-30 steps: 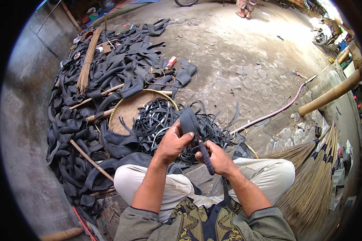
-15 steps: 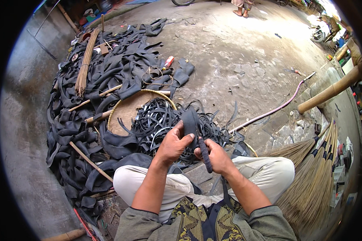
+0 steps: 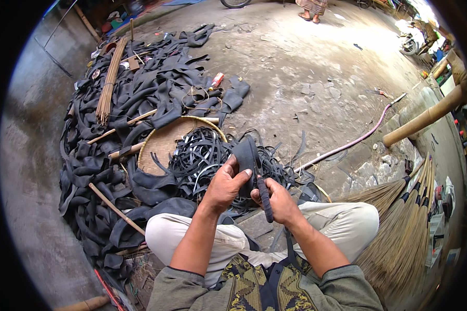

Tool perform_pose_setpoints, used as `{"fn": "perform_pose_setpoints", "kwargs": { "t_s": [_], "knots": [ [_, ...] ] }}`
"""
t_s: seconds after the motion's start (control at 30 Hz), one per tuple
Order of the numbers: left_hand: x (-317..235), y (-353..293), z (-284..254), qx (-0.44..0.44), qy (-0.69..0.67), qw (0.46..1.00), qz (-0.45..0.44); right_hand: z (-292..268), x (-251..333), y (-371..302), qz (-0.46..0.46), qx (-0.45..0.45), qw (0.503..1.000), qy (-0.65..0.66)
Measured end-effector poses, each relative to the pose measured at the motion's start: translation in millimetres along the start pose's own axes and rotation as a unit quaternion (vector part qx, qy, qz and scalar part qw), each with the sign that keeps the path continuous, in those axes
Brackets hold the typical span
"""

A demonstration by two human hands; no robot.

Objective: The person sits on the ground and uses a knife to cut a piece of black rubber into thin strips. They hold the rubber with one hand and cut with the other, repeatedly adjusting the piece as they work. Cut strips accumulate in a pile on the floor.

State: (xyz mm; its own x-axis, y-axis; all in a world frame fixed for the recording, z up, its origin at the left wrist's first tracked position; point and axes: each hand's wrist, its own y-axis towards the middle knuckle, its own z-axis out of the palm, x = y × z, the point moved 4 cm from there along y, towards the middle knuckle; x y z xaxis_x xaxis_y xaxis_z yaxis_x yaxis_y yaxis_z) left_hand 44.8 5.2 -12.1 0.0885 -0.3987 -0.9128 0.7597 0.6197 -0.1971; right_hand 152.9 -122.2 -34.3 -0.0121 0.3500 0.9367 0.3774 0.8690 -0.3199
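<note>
Head camera, looking down: our two bare hands are at work on a piece of black rubber (image 3: pixel 247 155) just to the right of a round woven tray (image 3: pixel 158 147), the left hand (image 3: pixel 224 183) pinching the rubber with the thumb on its face, the right hand (image 3: pixel 278 202) closed around a dark, wrapped-handled tool (image 3: pixel 267 208) that we judge to be a knife, though its blade is hard to make out against the rubber. The hands sit close together; whether they touch, we cannot tell. Narrow dark strips (image 3: pixel 202 155) lie tangled across the tray's right part and spill past its rim, while broader rubber sheets (image 3: pixel 176 78) are heaped to the left of the tray and beyond its far side, a bundle of thin sticks (image 3: pixel 110 85) lying on them. Stiff-bristled brooms (image 3: pixel 399 233) fan out well to the right of the tray. The step looks to us like slicing, and by our judgement it goes best with the rubber pulled taut beside the line of the cut, the left thumb clear of the edge's path, and the tool drawn in one long, even stroke for a steady width. Slack rubber could bunch and send the edge wandering; a short regrip suits us better than forcing it, with the edge turned away from our legs (image 3: pixel 342 220).
</note>
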Motion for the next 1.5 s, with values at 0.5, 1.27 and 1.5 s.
{"fn": "perform_pose_setpoints", "kwargs": {
  "t_s": [0.5,1.27,1.5],
  "knots": [
    [-3,-1,0,-0.013,0.004,1.0,-0.016,2,1,-2,-0.013,0.006,1.0,-0.016],
    [-11,2,-3,-0.042,-0.064,0.997,-0.017,2,12,-13,0.034,0.032,0.998,-0.03],
    [-8,-8,11,0.0,0.032,0.999,-0.018,-2,5,-7,0.047,0.018,0.999,-0.004]
  ]
}}
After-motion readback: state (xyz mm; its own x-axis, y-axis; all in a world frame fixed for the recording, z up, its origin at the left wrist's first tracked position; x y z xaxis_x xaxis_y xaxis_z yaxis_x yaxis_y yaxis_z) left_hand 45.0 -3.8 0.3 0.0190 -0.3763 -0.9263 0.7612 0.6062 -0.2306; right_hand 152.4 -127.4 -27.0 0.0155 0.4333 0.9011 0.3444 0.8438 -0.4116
